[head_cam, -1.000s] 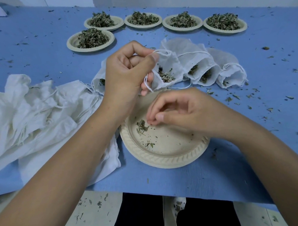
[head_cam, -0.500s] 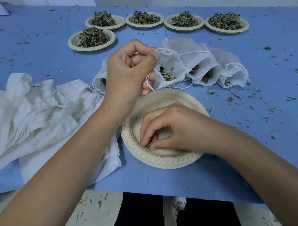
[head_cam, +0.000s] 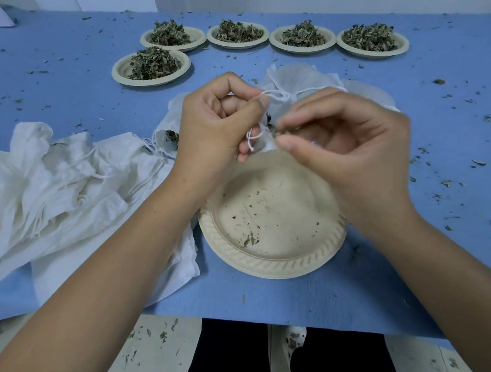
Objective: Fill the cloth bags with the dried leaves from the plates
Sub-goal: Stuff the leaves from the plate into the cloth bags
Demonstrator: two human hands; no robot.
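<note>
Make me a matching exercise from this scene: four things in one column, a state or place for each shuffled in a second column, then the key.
Column one
1. nearest plate
2. pile of cloth bags
3. right hand
4. left hand

Column two
A. pinches a few dried leaves
B. holds a bag at its mouth, with the drawstring looped by the fingers
C. nearly bare, only crumbs left
D. lies crumpled on the table, left of the nearest plate

Pairs: 1-C, 2-D, 3-A, 4-B
</note>
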